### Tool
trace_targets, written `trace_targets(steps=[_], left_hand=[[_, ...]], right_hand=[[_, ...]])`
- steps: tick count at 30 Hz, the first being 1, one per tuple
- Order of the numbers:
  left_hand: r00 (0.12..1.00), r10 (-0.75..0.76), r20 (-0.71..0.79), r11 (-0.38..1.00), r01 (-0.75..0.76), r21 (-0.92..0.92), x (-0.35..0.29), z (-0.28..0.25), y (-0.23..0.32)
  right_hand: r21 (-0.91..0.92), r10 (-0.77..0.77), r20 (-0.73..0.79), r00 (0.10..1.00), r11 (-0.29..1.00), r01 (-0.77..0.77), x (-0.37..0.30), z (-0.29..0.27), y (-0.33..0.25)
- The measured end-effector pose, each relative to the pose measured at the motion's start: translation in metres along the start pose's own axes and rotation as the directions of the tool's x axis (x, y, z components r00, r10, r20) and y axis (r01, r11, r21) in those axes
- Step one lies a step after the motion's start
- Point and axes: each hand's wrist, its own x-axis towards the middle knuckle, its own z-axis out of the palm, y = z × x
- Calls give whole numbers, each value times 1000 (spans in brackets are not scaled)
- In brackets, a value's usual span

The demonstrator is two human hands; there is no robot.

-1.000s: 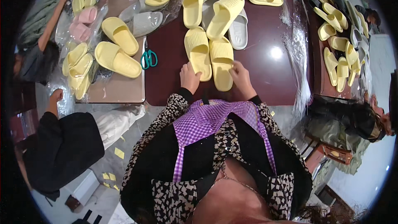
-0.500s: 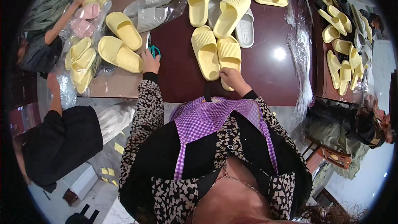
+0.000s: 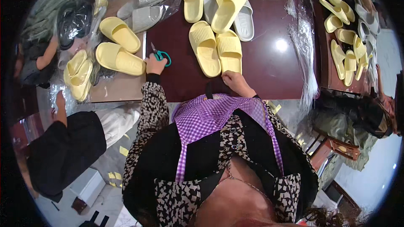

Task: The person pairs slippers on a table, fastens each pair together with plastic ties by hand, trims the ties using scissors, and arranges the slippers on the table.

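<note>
My left hand (image 3: 155, 64) is closed at the edge of the brown board, around part of the teal-handled scissors (image 3: 164, 57), whose blades point away from me. Its knuckles are close to the heel of a yellow slipper (image 3: 120, 59). With curled fingers, my right hand (image 3: 236, 82) grips the heel end of another yellow slipper (image 3: 230, 59). That slipper lies beside its mate (image 3: 205, 49), both heels toward me. Past them, a yellow slipper (image 3: 229, 8) lies across a grey slipper (image 3: 244, 23). The right fingertips are partly hidden.
Bagged grey slippers (image 3: 147, 18) lie at the back left, near bagged black slippers (image 3: 75, 22). A bundle of clear plastic bags (image 3: 306, 54) hangs over the dark red table (image 3: 273, 75) on the right. More slippers (image 3: 349, 67) are on a table farther right. Co-workers are at both sides.
The right front slipper has moved away from me, its heel now about level with its mate's. More of the scissors shows beside my left hand. At far left, bagged black slippers appear where pink ones were.
</note>
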Motion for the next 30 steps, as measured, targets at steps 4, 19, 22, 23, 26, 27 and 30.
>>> trace_targets(steps=[4,19,22,23,26,27,30], left_hand=[[995,90,33,963,-79,-258,-54,10,21],[962,260,84,964,-253,-83,-124,22,50],[966,215,146,966,-189,-178,-122,9,45],[965,193,179,963,-151,-223,-123,4,45],[946,313,90,903,-266,-338,-126,-5,51],[930,365,40,863,-323,-389,-127,-8,53],[899,439,2,787,-383,-484,-129,-17,78]], right_hand=[[63,26,-189,982,998,-15,6,2,-2],[932,583,-11,812,300,-203,74,-21,12],[953,626,-15,779,246,-179,59,-41,18],[961,648,-15,762,219,-168,53,-46,18],[973,645,-15,764,186,-138,35,-54,16],[978,643,-15,765,170,-124,28,-54,15],[908,433,-73,898,401,-119,5,-35,5]])
